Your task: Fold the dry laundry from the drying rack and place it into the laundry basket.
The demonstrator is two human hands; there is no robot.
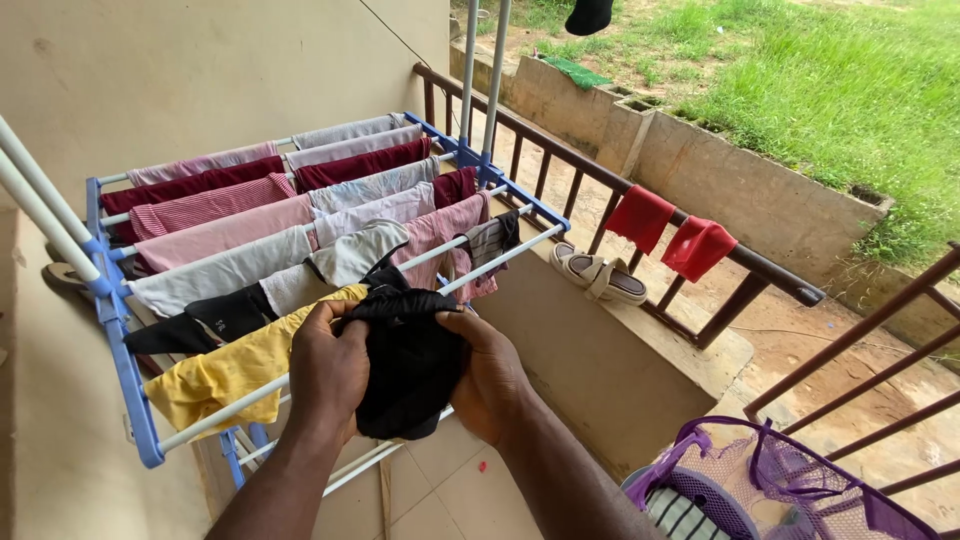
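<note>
Outdoors, on a tiled balcony floor (440,480) beside a plain beige wall (200,70), stands a blue-framed drying rack (120,340) with white rods, nearly every rod draped with washing in maroon, pink, striped red, grey and white. A brown wooden railing (600,180) runs along the balcony edge over a low concrete ledge (640,330), and two red cloths (668,232) hang over it; a pair of pale sandals (598,275) lies on the ledge just below them. Beyond are concrete planters and green grass (830,90). At the lower right sits a purple mesh laundry basket (780,480). Near the front rod, a yellow garment (230,370) hangs at the left, touching the left hand (328,372). Both hands hold a black garment (408,365) between them, just above the front rod: the left hand's fingers are curled shut on its left edge, and the right hand (490,378) clamps its right side, thumb on top.
</note>
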